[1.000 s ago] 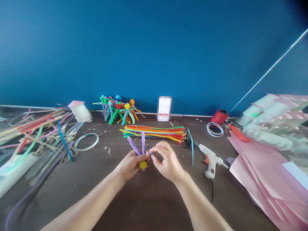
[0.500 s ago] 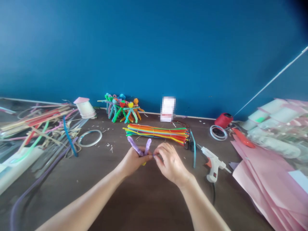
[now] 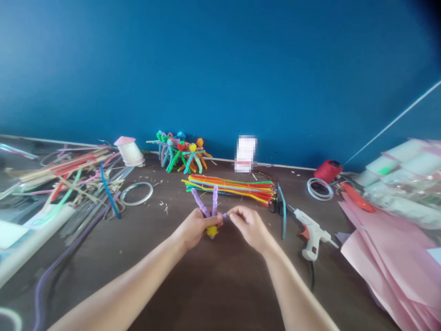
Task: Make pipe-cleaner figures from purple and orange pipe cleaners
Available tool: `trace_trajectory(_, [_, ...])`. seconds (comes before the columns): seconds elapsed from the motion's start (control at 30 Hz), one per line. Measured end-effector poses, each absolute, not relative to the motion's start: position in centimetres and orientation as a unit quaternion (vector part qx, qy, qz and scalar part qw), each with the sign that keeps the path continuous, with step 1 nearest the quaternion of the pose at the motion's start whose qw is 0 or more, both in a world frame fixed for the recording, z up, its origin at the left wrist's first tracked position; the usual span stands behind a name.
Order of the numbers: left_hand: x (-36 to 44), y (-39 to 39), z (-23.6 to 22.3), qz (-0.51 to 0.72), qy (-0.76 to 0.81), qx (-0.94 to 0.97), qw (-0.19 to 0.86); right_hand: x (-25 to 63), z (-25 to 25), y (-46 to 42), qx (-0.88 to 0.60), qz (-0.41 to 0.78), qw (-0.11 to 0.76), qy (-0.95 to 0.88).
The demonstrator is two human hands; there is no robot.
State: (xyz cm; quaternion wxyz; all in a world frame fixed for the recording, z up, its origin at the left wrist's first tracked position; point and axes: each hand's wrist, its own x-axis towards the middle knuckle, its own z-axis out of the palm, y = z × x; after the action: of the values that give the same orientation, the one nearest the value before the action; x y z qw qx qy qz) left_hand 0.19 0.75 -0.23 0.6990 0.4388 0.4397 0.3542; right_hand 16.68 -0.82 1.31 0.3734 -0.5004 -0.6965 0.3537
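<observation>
Craft supplies spread along a blue wall (image 3: 220, 69)

A bundle of multicoloured pipe cleaners (image 3: 230, 189) lies on the dark wooden surface (image 3: 161, 248) below a cluster of pipe-cleaner figures (image 3: 181, 156). To its right are a white hot glue gun (image 3: 312, 236), a red thread spool (image 3: 328, 171) and pink paper sheets (image 3: 382, 262); to its left, a tilted paper cup (image 3: 129, 152), a clear ring (image 3: 137, 193) and a heap of coloured strips (image 3: 69, 177).

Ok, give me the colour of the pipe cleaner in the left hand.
Light purple: the pipe cleaner, best seen in the head view.
</observation>
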Motion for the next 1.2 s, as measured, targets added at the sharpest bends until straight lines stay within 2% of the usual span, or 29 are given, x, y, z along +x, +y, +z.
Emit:
trace_trajectory(0.13, [-0.1, 1.2, 0.1, 0.352, 0.424, 0.323, 0.769, 16.7, 1.4, -0.9, -0.467, 0.188, 0.410, -0.761])
trace_trajectory(0.27, [-0.3, 1.4, 0.5, 0.325, 0.428, 0.283, 0.795, 16.5, 1.9, -1.2, -0.446, 0.087, 0.364, -0.813])
trace_trajectory(0.5, [-0.5, 1.4, 0.9, 0.270, 0.401, 0.237, 0.843, 16.3, 2.4, -1.5, -0.445, -0.010, 0.285, -0.849])
trace_trajectory(0.8, [-0.6, 1.4, 0.7, 0.266, 0.415, 0.296, 0.818, 16.3, 2.9, -1.7, -0.434, -0.055, 0.266, -0.859])
trace_trajectory(1.0, [-0.7, 1.3, 0.4, 0.293, 0.432, 0.427, 0.738, 16.3, 2.6, -1.7, -0.443, -0.030, 0.248, -0.861])
trace_trajectory(1.2, [-0.8, 1.4, 0.0, 0.307, 0.453, 0.556, 0.626, 16.3, 1.9, -1.6, -0.466, 0.032, 0.269, -0.843])
